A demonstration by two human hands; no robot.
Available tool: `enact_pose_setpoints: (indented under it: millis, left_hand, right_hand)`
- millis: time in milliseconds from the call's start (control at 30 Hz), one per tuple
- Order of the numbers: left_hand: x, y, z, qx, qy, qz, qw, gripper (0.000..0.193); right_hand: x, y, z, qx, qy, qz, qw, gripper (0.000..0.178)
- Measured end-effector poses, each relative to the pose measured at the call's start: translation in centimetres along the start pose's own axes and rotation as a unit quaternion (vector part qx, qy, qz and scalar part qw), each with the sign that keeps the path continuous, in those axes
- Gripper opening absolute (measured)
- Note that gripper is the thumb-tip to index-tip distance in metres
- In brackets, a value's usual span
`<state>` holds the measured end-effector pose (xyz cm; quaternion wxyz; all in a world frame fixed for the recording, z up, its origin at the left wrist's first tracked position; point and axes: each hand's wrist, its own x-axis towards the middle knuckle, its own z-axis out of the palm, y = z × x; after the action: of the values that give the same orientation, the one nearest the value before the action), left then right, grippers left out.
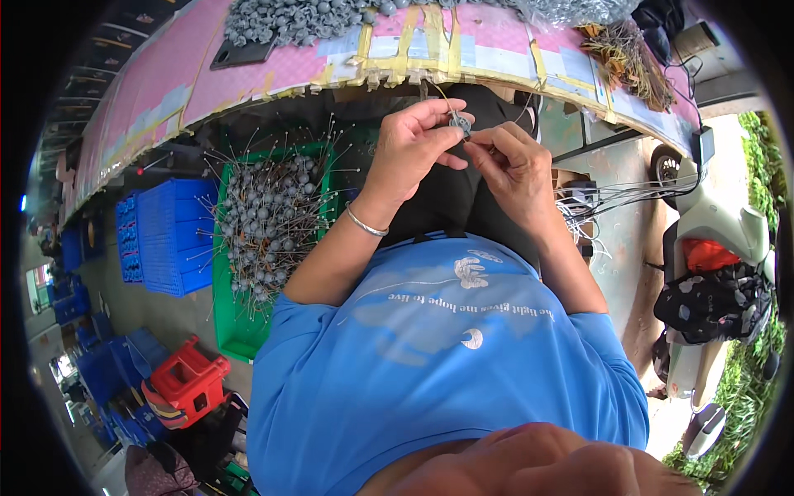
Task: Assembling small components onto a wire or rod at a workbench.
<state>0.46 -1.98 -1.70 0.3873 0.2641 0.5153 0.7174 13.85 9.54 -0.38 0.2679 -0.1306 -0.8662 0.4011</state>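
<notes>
Over my lap, just below the table edge, both hands meet at a small grey plastic part (461,124). My left hand (405,149) pinches this part between thumb and forefinger, its other fingers loosely spread. A thin yellowish wire (444,97) rises from beside the part toward the table edge. Close on the right, the fingers of my right hand (517,169) are pressed together at the part's lower side. What lies between those fingertips is too small to tell.
A pile of grey parts (289,21) covers the table's far side (240,83); brown wires (633,62) lie at its right. Left of me, a green crate (236,345) holds grey balls with wires (277,207). Blue crates (174,240), a red stool (186,380) and a scooter (715,223) stand around.
</notes>
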Motion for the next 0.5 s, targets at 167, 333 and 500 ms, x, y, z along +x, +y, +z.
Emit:
enact_pose_setpoints:
  millis: [167,333,500]
  left_hand:
    - [-0.2,-0.4,-0.4,0.020,0.026,0.002,0.999,0.031]
    - [-0.4,-0.2,0.1,0.008,0.044,-0.005,0.999,0.030]
    - [-0.9,-0.7,0.3,-0.075,0.013,-0.028,0.997,0.028]
  right_hand:
    - [-1.0,0.2,0.2,0.023,-0.005,0.027,0.999,0.011]
    - [-2.6,1.0,1.2,0.042,-0.021,0.042,0.998,0.011]
    - [-2.6,0.6,0.3,0.166,-0.164,0.222,0.947,0.014]
